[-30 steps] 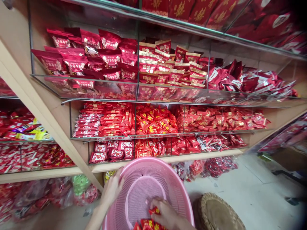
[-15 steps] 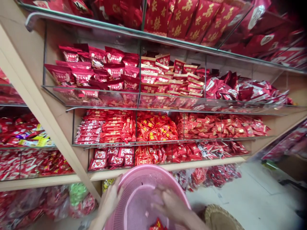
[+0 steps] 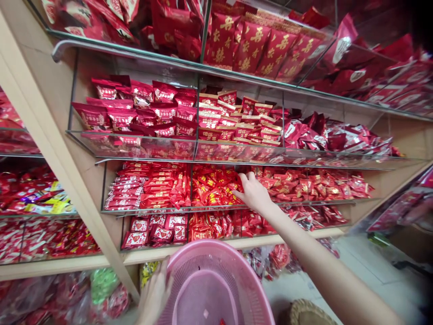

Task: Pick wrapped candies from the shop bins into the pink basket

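Observation:
A pink plastic basket (image 3: 248, 266) sits low in front of me, with a small bit of red wrapper at the bottom edge of the view. At its left rim is my left hand (image 3: 156, 286), closed over the edge. My right hand (image 3: 253, 192) reaches out to the shelf, thumb and fingers apart, with nothing visibly held. Its fingertips are at the right side of a compartment of red packets with yellow print (image 3: 211, 187). Just right of the hand lie red packets with gold print (image 3: 291, 183).
Glass-fronted shelves (image 3: 237, 155) hold several kinds of red-wrapped sweets above and below my right hand. A slanted wooden upright (image 3: 64, 158) stands at left. Bagged goods (image 3: 104, 286) lie beneath the shelves. A woven basket (image 3: 309, 313) stands on the floor at right.
My right hand has moved from inside the pink basket up and forward to the shelf. My left hand stays at the basket rim. The view has shifted slightly.

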### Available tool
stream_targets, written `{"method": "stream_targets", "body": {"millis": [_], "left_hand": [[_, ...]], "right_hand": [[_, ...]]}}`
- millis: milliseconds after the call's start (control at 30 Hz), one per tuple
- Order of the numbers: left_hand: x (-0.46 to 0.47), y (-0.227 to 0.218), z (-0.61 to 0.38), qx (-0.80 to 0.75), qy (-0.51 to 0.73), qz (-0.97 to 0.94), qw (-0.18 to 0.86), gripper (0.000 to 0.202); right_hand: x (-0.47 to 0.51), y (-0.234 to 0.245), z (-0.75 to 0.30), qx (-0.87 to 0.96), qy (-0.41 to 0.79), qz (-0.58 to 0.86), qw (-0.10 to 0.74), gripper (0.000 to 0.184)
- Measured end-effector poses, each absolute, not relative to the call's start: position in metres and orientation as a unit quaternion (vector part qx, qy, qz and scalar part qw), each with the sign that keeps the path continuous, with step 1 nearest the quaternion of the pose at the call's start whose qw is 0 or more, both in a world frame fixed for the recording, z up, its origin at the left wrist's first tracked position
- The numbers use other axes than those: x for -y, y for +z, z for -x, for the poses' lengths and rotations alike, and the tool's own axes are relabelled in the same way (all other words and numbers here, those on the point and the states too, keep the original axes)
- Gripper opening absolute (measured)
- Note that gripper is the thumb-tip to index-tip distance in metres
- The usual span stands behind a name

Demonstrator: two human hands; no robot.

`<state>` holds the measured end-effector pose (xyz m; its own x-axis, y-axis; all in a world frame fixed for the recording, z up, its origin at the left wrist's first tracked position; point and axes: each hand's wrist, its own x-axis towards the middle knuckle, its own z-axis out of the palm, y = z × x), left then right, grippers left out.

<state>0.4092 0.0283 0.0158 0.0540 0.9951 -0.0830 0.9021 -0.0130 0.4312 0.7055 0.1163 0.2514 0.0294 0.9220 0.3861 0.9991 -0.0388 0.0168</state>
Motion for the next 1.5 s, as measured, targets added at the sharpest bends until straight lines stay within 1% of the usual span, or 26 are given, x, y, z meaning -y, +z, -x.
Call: {"method": "stream_targets", "body": {"millis": [67, 167, 267, 333, 433, 533, 600, 667, 867, 1133, 1267, 1333, 1500], "left_hand": [[-0.029, 0.015, -0.409, -0.675, 0.123, -0.702, 0.190, 0.047], [-0.030, 0.014, -0.408, -0.676, 0.119, -0.701, 0.194, 0.047], [-0.030, 0.012, -0.408, -0.676, 0.121, -0.702, 0.187, 0.048], [-0.030, 0.010, -0.408, -0.678, 0.126, -0.703, 0.177, 0.048], [-0.030, 0.008, -0.408, -0.676, 0.135, -0.705, 0.166, 0.047], [-0.030, 0.005, -0.408, -0.671, 0.150, -0.707, 0.163, 0.047], [-0.031, 0.001, -0.407, -0.673, 0.157, -0.704, 0.163, 0.047], [-0.031, -0.002, -0.406, -0.675, 0.161, -0.700, 0.168, 0.047], [-0.034, -0.011, -0.402, -0.666, 0.171, -0.701, 0.188, 0.048], [-0.035, -0.012, -0.402, -0.665, 0.168, -0.703, 0.188, 0.049], [-0.034, -0.012, -0.402, -0.663, 0.188, -0.701, 0.181, 0.048], [-0.034, -0.012, -0.402, -0.662, 0.191, -0.702, 0.180, 0.048], [-0.032, -0.007, -0.403, -0.663, 0.174, -0.705, 0.184, 0.049]], "right_hand": [[-0.123, 0.253, -0.702, 0.670, -0.149, 0.719, 0.111, 0.051], [-0.132, 0.257, -0.697, 0.669, -0.160, 0.716, 0.116, 0.051], [-0.139, 0.261, -0.688, 0.704, -0.172, 0.676, 0.134, 0.046], [-0.144, 0.262, -0.678, 0.741, -0.171, 0.633, 0.146, 0.046], [-0.154, 0.262, -0.660, 0.775, -0.163, 0.587, 0.169, 0.056], [-0.169, 0.259, -0.650, 0.770, -0.133, 0.594, 0.189, 0.067], [-0.178, 0.256, -0.649, 0.768, -0.103, 0.605, 0.186, 0.073], [-0.186, 0.252, -0.651, 0.776, -0.084, 0.598, 0.179, 0.074], [-0.188, 0.250, -0.658, 0.795, -0.092, 0.567, 0.196, 0.062], [-0.179, 0.240, -0.659, 0.795, -0.117, 0.553, 0.218, 0.055], [-0.181, 0.231, -0.663, 0.796, -0.141, 0.537, 0.241, 0.057], [-0.182, 0.229, -0.665, 0.798, -0.134, 0.529, 0.257, 0.056], [-0.181, 0.231, -0.673, 0.814, -0.072, 0.505, 0.279, 0.049]]}}
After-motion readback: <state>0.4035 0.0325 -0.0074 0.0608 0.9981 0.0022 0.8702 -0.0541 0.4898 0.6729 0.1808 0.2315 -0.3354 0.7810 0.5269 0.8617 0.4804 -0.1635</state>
